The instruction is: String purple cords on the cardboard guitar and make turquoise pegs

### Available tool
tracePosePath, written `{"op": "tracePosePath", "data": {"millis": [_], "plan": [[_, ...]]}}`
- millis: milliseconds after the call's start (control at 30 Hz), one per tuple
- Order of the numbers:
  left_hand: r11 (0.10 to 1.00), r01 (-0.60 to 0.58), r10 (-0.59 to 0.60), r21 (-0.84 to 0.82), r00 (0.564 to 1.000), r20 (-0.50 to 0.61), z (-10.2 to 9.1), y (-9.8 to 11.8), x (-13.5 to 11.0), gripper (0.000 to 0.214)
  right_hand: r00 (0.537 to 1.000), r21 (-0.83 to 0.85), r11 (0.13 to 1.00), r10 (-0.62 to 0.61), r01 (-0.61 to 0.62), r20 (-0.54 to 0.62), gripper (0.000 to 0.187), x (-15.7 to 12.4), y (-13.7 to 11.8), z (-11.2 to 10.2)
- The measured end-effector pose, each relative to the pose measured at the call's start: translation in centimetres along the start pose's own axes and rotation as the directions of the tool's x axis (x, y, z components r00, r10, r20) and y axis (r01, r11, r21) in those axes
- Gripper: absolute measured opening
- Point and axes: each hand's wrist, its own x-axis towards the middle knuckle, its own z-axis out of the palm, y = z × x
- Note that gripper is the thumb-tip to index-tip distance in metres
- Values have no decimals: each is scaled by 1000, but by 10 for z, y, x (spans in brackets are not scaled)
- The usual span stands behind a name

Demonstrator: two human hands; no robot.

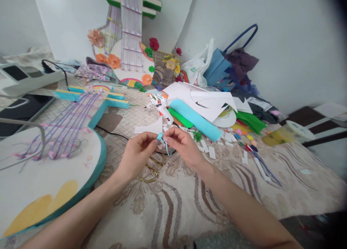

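Note:
Between my two hands is a small strip of light blue paper (159, 136), with a thin end hanging down. My left hand (141, 147) pinches it from the left with thumb and index finger. From the right, my right hand (182, 144) pinches the same strip, fingertips close to the left ones. Gold-handled scissors (149, 174) lie on the cloth just below my hands, their blades hidden. Left of them lies a cardboard guitar (54, 140) with a blue edge, purple strings and a yellow patch.
A white glue gun (166, 113) lies beyond my hands, beside a roll of light blue crepe paper (196, 119) and white paper sheets (206, 97). A decorated guitar (131, 53) stands at the back. Paper scraps (211, 152) and a tape roll (288, 133) lie to the right.

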Motion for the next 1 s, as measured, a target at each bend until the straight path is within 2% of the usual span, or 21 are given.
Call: {"op": "tracePosePath", "data": {"millis": [133,267,367,567,667,800,900,1000], "plan": [[998,48,-49,-41,999,-21,0,1,1,17,999,-31,999,-35,35,-3,7,1,-2,-3],[996,60,-61,-61,998,-12,-1,0,2,17,994,-9,997,-71,72,83,10,1,-4,-4],[997,44,-44,-56,999,4,-1,-1,2,17,994,-46,995,-81,84,76,6,1,-4,-3],[999,-37,37,36,999,17,-1,-4,2,16,996,-98,991,-82,86,42,13,2,-3,-5],[995,-46,45,93,999,6,0,-3,0,16,980,-237,951,-191,200,61,5,1,-5,-5],[992,-47,47,120,999,-3,1,-1,-2,17,935,-392,850,-340,351,98,8,-3,-10,-2],[991,-32,32,132,999,2,2,2,-3,17,923,-450,811,-370,374,101,12,-4,-13,0],[988,-30,26,152,999,28,2,3,-3,16,928,-455,814,-359,361,95,15,-4,-12,0]]}}
